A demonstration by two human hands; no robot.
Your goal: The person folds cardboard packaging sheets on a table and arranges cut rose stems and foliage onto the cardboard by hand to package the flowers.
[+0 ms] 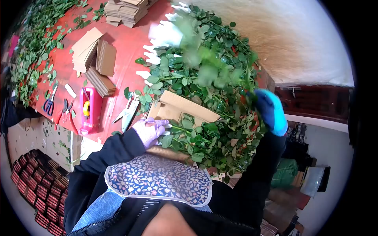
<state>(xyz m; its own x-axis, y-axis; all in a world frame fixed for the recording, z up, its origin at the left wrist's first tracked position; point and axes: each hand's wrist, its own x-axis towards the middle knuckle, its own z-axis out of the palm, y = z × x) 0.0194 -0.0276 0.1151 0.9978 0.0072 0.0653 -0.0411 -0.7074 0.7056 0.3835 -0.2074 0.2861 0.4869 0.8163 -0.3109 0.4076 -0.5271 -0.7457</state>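
My left hand [149, 131], in a lilac glove, is closed around the white-wrapped ends of leafy stems [197, 137] lying in an open cardboard box [185, 106]. My right hand [271, 112], in a blue glove, grips a leafy green bunch [212, 67] at its right end. Motion blurs this raised bunch, and a blurred white end [167, 35] shows at its far left. Beneath it a large heap of leafy stems [220, 35] covers the right of the table, with white wrapped ends pointing left. My right fingertips are partly hidden by leaves.
On the red table [130, 47] are stacks of folded cardboard [98, 55], a pink tape dispenser [88, 112], pruning shears [128, 112], red-handled pliers [66, 114] and scissors [50, 100]. More greenery [35, 43] lies far left. Dark red stacked packs [41, 185] stand lower left. A pale wall [307, 43] bounds the right.
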